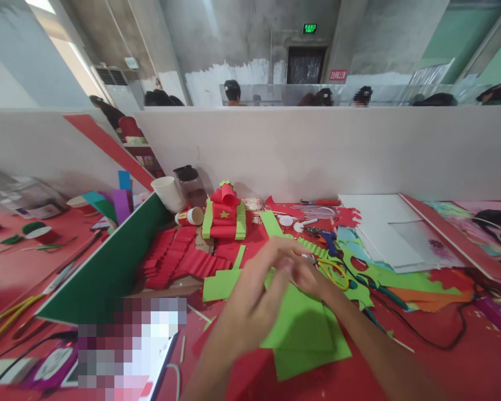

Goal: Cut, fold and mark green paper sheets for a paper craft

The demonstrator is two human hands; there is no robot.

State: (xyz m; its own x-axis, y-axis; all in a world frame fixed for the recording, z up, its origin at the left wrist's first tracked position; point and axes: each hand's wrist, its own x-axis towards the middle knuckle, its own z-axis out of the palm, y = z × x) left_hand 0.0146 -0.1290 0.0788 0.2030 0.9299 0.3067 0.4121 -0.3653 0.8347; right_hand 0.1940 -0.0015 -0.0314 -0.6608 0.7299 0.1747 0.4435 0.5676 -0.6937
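My left hand [262,289] and my right hand [307,274] meet above the middle of the table. The curled fingers of the left overlap those of the right, and blur hides whatever is between them. Below them lie light green paper sheets [304,328]. Yellow-handled scissors [334,273] rest just beyond my right hand. Farther back stands a red paper model [224,214] with light green strips on its sides and a yellow star. To its left are pleated red paper strips [171,253].
A green panel [104,267] walls off the left side, near a white cup [167,193] and a dark-lidded bottle [190,184]. A phone [150,351] lies at front left. Pliers [382,292], paper scraps and white boards [384,234] cover the right. A white partition [309,150] runs behind.
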